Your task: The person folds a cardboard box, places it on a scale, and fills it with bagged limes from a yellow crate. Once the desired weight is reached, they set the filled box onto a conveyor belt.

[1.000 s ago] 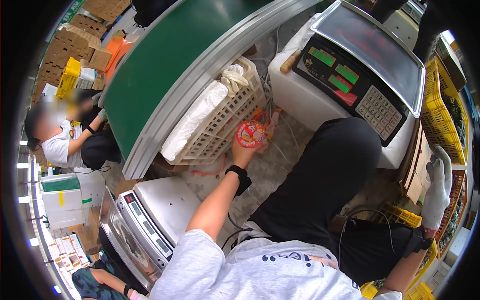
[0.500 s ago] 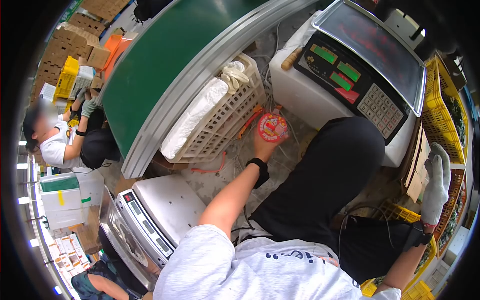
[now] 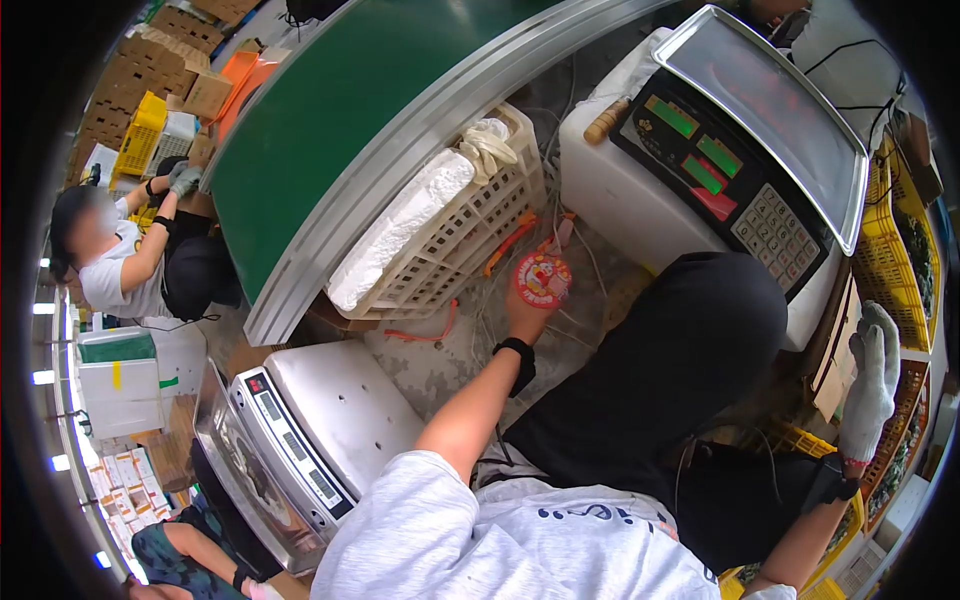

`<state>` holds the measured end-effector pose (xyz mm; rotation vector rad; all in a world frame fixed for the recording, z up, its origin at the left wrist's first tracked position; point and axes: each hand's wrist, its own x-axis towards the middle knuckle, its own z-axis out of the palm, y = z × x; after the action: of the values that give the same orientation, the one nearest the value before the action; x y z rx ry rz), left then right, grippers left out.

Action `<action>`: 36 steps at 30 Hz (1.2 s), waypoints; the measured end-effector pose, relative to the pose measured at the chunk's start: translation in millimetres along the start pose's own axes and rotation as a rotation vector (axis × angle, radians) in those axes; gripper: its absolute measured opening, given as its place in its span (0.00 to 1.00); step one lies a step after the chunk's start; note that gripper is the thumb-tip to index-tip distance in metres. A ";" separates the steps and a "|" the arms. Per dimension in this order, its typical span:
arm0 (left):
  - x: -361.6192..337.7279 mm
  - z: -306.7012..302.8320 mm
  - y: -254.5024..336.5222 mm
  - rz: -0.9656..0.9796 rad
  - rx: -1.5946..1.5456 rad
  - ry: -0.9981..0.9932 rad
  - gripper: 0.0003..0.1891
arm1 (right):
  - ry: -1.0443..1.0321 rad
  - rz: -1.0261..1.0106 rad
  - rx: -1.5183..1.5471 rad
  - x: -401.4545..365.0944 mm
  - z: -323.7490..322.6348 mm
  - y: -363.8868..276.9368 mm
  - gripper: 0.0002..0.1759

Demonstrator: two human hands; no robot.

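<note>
My left hand [image 3: 527, 312] holds a round red disc with a cartoon print [image 3: 542, 279] down near the floor, beside a white plastic crate [image 3: 470, 235] and loose white cords. A black band sits on that wrist. My right hand [image 3: 871, 375], in a white work glove, hangs open at the far right next to cardboard pieces [image 3: 832, 350], holding nothing. My black-trousered knee [image 3: 690, 350] lies between the two hands.
A green conveyor belt [image 3: 330, 120] runs overhead at the left. One weighing scale [image 3: 745, 150] stands ahead on a white box, another [image 3: 300, 440] at lower left. Yellow crates [image 3: 895, 250] line the right. Another person [image 3: 120, 260] in gloves works at far left.
My left hand carried the red disc rightward from the crate's corner toward the cords by the scale's box. The gloved right hand stayed put. The person at left raised both hands.
</note>
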<state>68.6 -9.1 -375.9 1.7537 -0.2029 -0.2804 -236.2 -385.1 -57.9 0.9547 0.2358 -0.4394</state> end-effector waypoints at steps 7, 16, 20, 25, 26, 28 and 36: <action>28.2 -66.2 -41.5 0.006 0.048 0.161 0.45 | 0.003 1.305 2.919 9.1 -21.3 19.3 0.26; 42.5 -48.3 -31.6 0.184 0.328 0.137 0.47 | 0.140 1.372 3.175 8.3 -14.7 39.1 0.21; 61.1 -49.4 -41.8 0.124 0.147 -0.044 0.45 | 0.096 1.531 3.042 -16.4 6.8 47.5 0.19; 74.3 -93.3 -111.1 -0.134 0.090 -0.225 0.44 | 0.056 2.081 2.845 -93.0 48.2 34.7 0.20; 83.6 -102.5 -129.9 -0.300 0.101 -0.252 0.41 | 0.078 2.161 2.840 -113.7 56.3 20.9 0.20; 35.5 -93.5 -28.7 -0.746 0.193 -0.346 0.24 | 0.233 2.281 2.783 -161.2 68.6 6.8 0.18; -0.4 -63.7 201.4 -0.642 0.242 -1.004 0.16 | -0.465 2.073 2.583 -272.8 56.5 -21.8 0.19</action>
<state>90.8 10.5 -166.8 1.7313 -0.3925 -1.6589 -488.2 -372.6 62.3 -1.7427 1.5227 -1.0703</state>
